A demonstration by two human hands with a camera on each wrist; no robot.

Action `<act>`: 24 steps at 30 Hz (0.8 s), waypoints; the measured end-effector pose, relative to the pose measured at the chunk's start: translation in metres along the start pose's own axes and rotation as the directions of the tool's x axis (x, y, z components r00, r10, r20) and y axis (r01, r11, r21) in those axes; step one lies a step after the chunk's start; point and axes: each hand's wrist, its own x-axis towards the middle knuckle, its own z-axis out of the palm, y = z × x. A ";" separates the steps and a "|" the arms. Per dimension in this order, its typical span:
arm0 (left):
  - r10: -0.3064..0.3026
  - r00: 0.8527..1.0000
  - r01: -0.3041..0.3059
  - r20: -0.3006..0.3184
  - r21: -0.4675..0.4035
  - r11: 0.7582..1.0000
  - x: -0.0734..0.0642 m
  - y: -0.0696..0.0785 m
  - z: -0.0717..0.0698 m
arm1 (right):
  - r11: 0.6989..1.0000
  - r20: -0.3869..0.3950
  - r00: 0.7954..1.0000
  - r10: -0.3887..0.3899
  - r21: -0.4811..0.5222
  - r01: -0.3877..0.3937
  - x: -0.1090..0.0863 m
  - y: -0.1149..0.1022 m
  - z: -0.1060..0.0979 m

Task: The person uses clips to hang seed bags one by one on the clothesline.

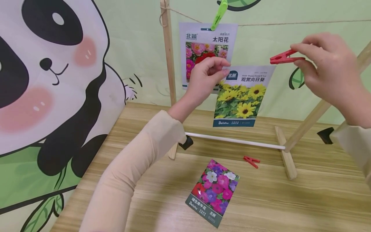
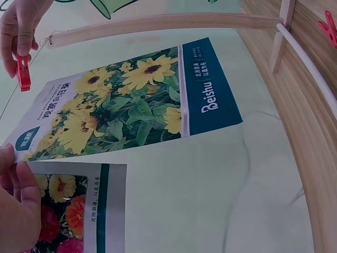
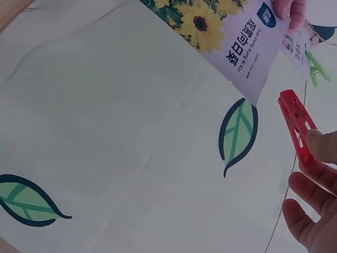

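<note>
My left hand [image 1: 203, 80] pinches the top left corner of a sunflower seed packet [image 1: 240, 101] between thumb and finger. Yellow blooms fill its front, and it hangs tilted below the twine. To the right, my right hand [image 1: 330, 69] pinches the handle end of a red clothespin [image 1: 277, 59], whose nose points left, close to the packet's top right corner. In the right wrist view the clothespin [image 3: 287, 103] is apart from that corner. Behind the left hand another flower packet [image 1: 208, 33] hangs from the twine by a green clothespin [image 1: 219, 15].
Twine [image 1: 290, 23] runs from a wooden post [image 1: 168, 48] toward the right. A white rod [image 1: 234, 140] joins the stand low down. On the table [image 1: 156, 199] lie a petunia-like flower packet [image 1: 215, 190] and a second red clothespin [image 1: 251, 160]. A panda-printed wall [image 1: 116, 90] stands at left.
</note>
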 end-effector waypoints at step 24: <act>0.045 0.999 -0.045 -0.004 -0.061 0.997 0.002 0.005 -0.004 | 0.997 0.020 1.000 0.000 -0.078 0.001 0.010 -0.011 -0.008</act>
